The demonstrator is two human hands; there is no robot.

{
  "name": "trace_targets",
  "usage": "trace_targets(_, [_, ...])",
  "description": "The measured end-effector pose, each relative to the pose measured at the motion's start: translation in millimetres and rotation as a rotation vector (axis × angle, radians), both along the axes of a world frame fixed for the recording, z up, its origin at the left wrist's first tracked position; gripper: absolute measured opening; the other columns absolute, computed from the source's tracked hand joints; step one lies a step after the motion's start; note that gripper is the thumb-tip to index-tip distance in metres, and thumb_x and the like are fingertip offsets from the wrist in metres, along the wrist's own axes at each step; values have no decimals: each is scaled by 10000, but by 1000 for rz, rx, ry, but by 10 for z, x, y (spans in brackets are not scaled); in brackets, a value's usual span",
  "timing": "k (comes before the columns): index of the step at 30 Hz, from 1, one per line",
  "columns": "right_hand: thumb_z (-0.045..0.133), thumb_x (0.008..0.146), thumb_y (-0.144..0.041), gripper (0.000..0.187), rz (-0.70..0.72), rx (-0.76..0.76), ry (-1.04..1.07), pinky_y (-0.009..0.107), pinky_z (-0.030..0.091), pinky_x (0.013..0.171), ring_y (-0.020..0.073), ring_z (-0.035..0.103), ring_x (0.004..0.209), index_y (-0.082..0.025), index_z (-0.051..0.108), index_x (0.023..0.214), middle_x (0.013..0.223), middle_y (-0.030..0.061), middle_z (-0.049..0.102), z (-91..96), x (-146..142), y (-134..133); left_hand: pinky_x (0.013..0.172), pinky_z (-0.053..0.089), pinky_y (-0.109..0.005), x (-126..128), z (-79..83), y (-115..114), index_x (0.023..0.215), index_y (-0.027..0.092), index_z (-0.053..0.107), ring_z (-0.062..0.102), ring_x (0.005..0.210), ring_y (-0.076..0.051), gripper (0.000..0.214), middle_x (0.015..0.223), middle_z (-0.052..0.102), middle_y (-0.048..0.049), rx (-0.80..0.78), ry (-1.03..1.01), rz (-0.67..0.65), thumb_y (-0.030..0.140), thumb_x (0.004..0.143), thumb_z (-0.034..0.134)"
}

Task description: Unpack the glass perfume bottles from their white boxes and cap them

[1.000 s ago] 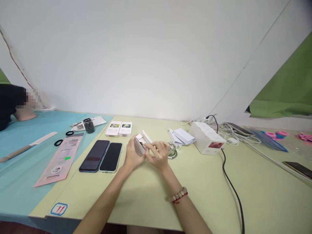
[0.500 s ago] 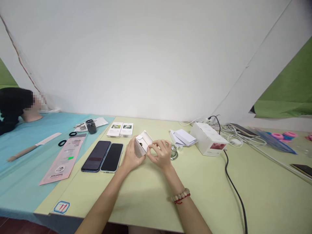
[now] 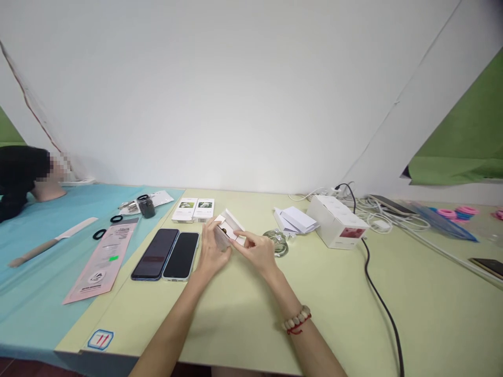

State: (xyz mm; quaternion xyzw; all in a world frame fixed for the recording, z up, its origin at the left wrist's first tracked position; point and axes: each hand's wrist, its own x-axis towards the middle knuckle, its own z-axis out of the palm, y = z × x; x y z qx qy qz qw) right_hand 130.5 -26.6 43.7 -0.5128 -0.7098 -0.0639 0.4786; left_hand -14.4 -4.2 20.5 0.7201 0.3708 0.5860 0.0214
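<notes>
1. Right of the two smartphones (image 3: 181, 256), the left hand (image 3: 212, 254) clamps an opened white carton (image 3: 231, 224); the right hand (image 3: 259, 252) gathers fingertips at its edge, pinch uncertain.
2. Below the smartphones, the yellow tabletop (image 3: 231, 319) reaches its front edge.
3. Lower left of them, a label (image 3: 100, 340) reads "11".

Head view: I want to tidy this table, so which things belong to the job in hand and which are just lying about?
In the job: left hand, holding the open white box; right hand, touching it.
Apparently lying about: pink packet, two side-by-side phones, dark-filled jar.
</notes>
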Motion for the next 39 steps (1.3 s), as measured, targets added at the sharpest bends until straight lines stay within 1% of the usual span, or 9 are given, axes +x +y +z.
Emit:
trace_targets(4, [562, 765, -364, 204, 27, 78, -58, 175, 311, 478, 49, 455, 392, -258, 693, 880, 408, -64, 503, -16, -42, -25, 960, 335, -430, 39, -49, 0, 1140, 166, 257, 346, 1209, -243, 543, 1277, 332, -164, 58, -13, 31, 186, 694, 568])
trace_targets(7, [518, 786, -256, 207, 49, 161, -141, 181, 313, 513, 51, 471, 420, -267, 688, 903, 448, -53, 543, -29, -78, -40, 961, 327, -434, 59, -41, -30, 1076, 180, 323, 366, 1183, -243, 441, 1275, 351, -142, 50, 60, 38, 193, 708, 564])
trace_targets(10, [504, 767, -194, 237, 33, 209, -200, 193, 305, 529, 58, 481, 441, -273, 684, 900, 477, -50, 565, -39, -104, -48, 964, 319, -438, 66, -12, -56, 1060, 190, 360, 378, 1162, -245, 412, 1262, 378, -123, 40, 83, 39, 176, 700, 560])
trace_targets(16, [512, 758, -206, 201, -21, 252, -221, 205, 299, 539, 57, 486, 438, -260, 681, 851, 475, -50, 564, -34, -119, -51, 966, 312, -451, 91, 12, -72, 1110, 191, 354, 394, 1160, -237, 436, 1253, 398, -127, 50, 68, 45, 178, 715, 540])
trace_targets(21, [518, 765, -238, 194, -65, 248, -201, 196, 293, 513, 57, 471, 408, -253, 677, 876, 414, -60, 512, -26, -86, -31, 955, 323, -451, 125, -10, -73, 1139, 166, 283, 367, 1200, -241, 488, 1263, 379, -172, 88, 58, 73, 213, 735, 553])
trace_targets(26, [515, 780, -238, 186, -10, 257, -221, 184, 302, 521, 51, 480, 421, -253, 687, 852, 438, -53, 540, -10, -61, -39, 940, 332, -441, 114, -21, -49, 1085, 169, 329, 385, 1174, -243, 439, 1256, 384, -160, 88, 40, 95, 207, 718, 567])
trace_targets(33, [499, 795, -265, 218, 14, 189, -217, 176, 296, 515, 49, 495, 427, -252, 675, 923, 457, -45, 560, -50, -66, -20, 968, 307, -442, 63, 9, -38, 1105, 186, 360, 367, 1191, -248, 452, 1278, 371, -134, 65, 29, 24, 163, 696, 552])
trace_targets(37, [443, 847, -298, 287, 94, 25, -235, 173, 299, 506, 54, 515, 451, -248, 616, 1071, 540, -35, 606, -47, -54, -13, 976, 308, -430, 56, 9, -21, 1087, 193, 389, 352, 1199, -245, 429, 1276, 356, -122, 28, 36, 28, 153, 692, 551])
trace_targets(39, [422, 862, -316, 319, 114, -34, -248, 174, 297, 507, 57, 522, 459, -256, 575, 1135, 552, -38, 609, -38, -61, -21, 976, 313, -427, 52, -5, -8, 1095, 191, 365, 355, 1197, -239, 462, 1276, 354, -127, 21, 1, 31, 148, 678, 557])
